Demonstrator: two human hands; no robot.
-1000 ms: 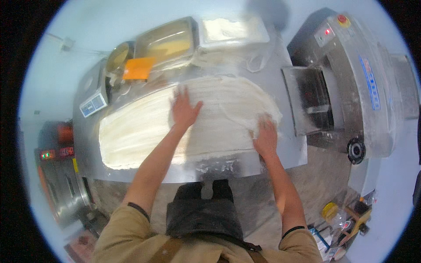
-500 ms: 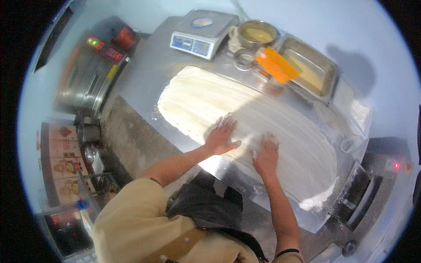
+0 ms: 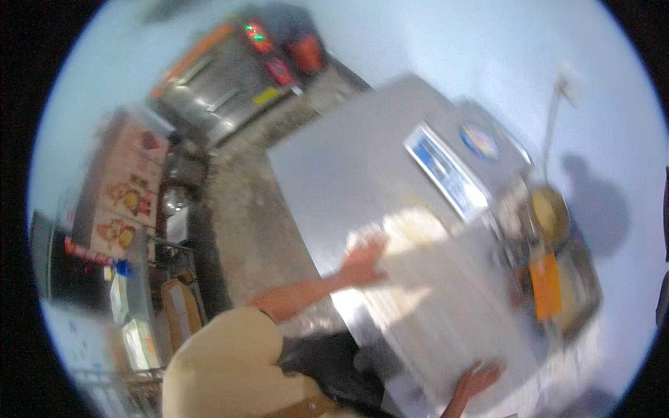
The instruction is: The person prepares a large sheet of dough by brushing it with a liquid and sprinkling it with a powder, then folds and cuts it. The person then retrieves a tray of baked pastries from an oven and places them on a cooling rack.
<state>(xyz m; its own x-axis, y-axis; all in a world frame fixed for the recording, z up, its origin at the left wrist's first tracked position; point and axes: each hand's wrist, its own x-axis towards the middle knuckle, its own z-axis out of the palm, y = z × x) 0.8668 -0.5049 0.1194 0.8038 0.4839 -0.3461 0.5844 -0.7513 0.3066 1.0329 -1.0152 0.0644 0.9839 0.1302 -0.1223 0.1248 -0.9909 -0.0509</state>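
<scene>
A long sheet of pale, floured dough (image 3: 453,320) lies on the steel table (image 3: 327,181). My left hand (image 3: 364,258) is at the sheet's far end with fingers apart, touching or just over it, blurred by motion. My right hand (image 3: 481,376) lies on the sheet nearer the lower edge, fingers stretched out. Beside the far end sit a scale (image 3: 446,171) with a blue display, a round pot (image 3: 547,212) of yellowish stuff, an orange scraper or card (image 3: 546,285) and a steel tray (image 3: 589,306).
A steel appliance (image 3: 216,97) with lit displays stands against the wall at the back left, beside a red container (image 3: 306,52). A shelf with pots (image 3: 178,209), boxes (image 3: 136,341) and a printed pink panel (image 3: 125,188) line the left side, along the concrete floor (image 3: 244,244).
The view has swung sharply leftward, bringing the appliance and left wall further in. My left hand has moved along the dough to its far end, away from my right hand, which stays on the sheet.
</scene>
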